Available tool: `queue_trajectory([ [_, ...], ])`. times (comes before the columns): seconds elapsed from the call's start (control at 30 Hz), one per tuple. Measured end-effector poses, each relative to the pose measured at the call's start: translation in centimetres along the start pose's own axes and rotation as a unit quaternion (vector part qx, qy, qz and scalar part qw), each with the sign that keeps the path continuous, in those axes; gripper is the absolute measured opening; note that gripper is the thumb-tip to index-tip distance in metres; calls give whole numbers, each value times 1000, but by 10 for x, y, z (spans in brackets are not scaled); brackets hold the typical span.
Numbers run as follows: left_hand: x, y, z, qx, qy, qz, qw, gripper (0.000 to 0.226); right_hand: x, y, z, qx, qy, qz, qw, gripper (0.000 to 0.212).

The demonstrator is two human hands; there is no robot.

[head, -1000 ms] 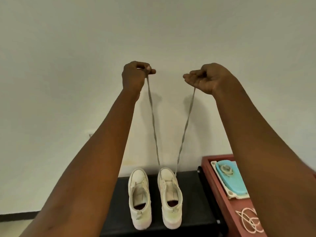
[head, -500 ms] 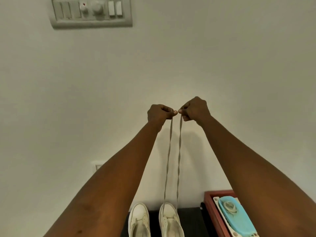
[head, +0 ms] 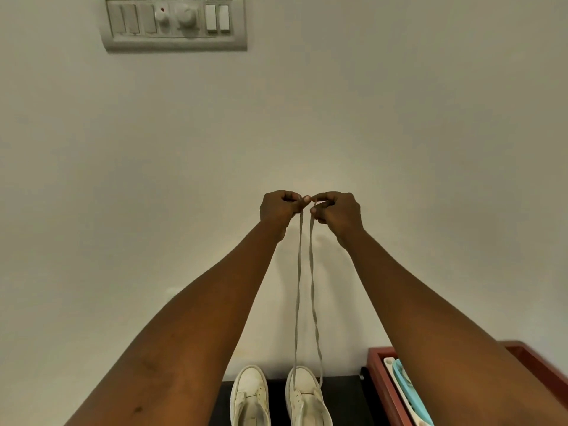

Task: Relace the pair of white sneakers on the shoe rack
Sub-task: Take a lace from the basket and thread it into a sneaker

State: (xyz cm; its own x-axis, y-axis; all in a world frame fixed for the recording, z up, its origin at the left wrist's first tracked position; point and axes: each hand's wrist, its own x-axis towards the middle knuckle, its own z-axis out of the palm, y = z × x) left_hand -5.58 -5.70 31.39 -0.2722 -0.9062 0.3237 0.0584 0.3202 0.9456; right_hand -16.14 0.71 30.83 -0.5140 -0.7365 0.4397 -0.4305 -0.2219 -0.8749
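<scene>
Two white sneakers stand side by side on the black shoe rack (head: 341, 395) at the bottom of the view. The left sneaker (head: 250, 395) has no lace in sight. A grey lace (head: 297, 290) runs up from the front eyelets of the right sneaker (head: 305, 395) in two strands. My left hand (head: 281, 207) pinches one strand's end and my right hand (head: 336, 210) pinches the other, both raised high in front of the wall with fingertips almost touching. The strands hang close together, the right one slightly wavy.
A red wooden tray (head: 382, 382) at the right holds a white-and-turquoise object (head: 408, 392). A grey switch panel (head: 175, 23) is mounted on the pale wall at the upper left. The rack's edges are cut off by the frame.
My hands came together from about a shoulder-width apart, bringing the two lace ends side by side. The view tilted upward, so the switch panel appeared and the sneakers dropped to the bottom edge.
</scene>
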Motion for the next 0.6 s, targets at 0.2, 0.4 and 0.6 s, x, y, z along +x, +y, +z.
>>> queue_trajectory([
  [0.2,4,6,-5,25,-13,34,999,19,-2,-9,10,-26,-23,-21,999,30],
  [0.4,-5,-12,-12,-56,-19,-50,997,13,1,18,9,-86,62,42,994,16],
  [0.6,-13,-75,-25,109,80,-38,990,21,-39,72,-4,-159,365,-168,902,37],
])
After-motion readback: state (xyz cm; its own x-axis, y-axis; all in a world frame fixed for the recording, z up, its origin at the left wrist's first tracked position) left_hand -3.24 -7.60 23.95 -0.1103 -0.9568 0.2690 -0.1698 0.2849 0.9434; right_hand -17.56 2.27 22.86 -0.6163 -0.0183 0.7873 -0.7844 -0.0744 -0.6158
